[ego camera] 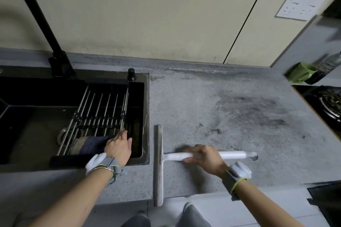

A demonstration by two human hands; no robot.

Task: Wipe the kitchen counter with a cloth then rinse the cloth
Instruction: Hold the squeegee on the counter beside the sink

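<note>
A grey speckled counter (pixel 230 101) with dark smudges lies right of a black sink (pixel 22 127). A dark blue and beige cloth (pixel 88 144) lies on the wire rack (pixel 99 112) over the sink. My left hand (pixel 119 146) rests on the cloth's right end, fingers stretched forward. My right hand (pixel 203 156) grips the white handle of a squeegee (pixel 232 155). The squeegee's long grey blade (pixel 158 164) lies on the counter by the sink's edge and overhangs the front edge.
A black faucet (pixel 46 29) rises behind the sink, with a black knob (pixel 131 74) beside it. A green mug (pixel 300 74) and a bottle (pixel 326 66) stand at the far right. A stove burner (pixel 330 103) borders the counter there. A wall socket (pixel 299 6) sits above.
</note>
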